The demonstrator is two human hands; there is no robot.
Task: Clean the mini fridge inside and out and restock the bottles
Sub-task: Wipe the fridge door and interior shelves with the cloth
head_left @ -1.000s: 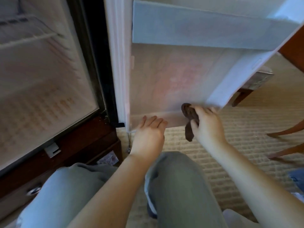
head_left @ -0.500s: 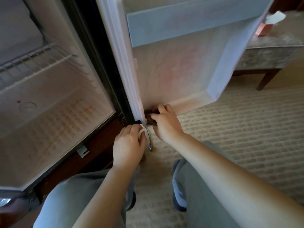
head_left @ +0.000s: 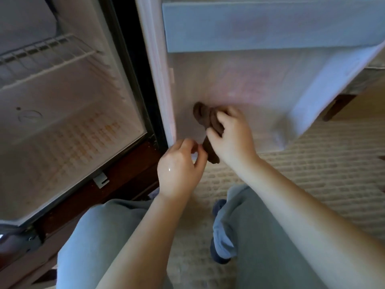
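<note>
A person crouches on a beige carpet (head_left: 312, 167) at the open mini fridge (head_left: 62, 122), seen from a head-worn camera. The fridge fills the left of the view, set in a dark wooden cabinet (head_left: 125, 174), with a white wire shelf (head_left: 48, 57) across the upper part of its interior. The fridge door (head_left: 250, 84) stands swung out to the right, its inner face towards the camera, and a pale door rail (head_left: 260, 26) runs across its upper part.

The right hand (head_left: 231, 140) presses a crumpled brown cloth (head_left: 203, 115) against the lower inner face of the door, near the hinge side. Its grip is clamped on the cloth, fingers and thumb curled round the wad. One end of the cloth bulges out above the fingers, and a tail hangs below the palm, past the door's bottom edge.

The left hand (head_left: 179, 170) sits just beside it at the door's lower hinge corner, its fingers curled and close to the cloth's hanging tail. Blur and the back of the hand hide the fingertips, so it cannot be told whether this grip is closed on anything.

Both forearms are bare. Grey trousers (head_left: 100, 236) cover the knees in the foreground. A small white clip (head_left: 101, 180) sits on the cabinet front below the fridge's lower edge. At the far right, a dark furniture leg (head_left: 337, 107) shows beyond the door.
</note>
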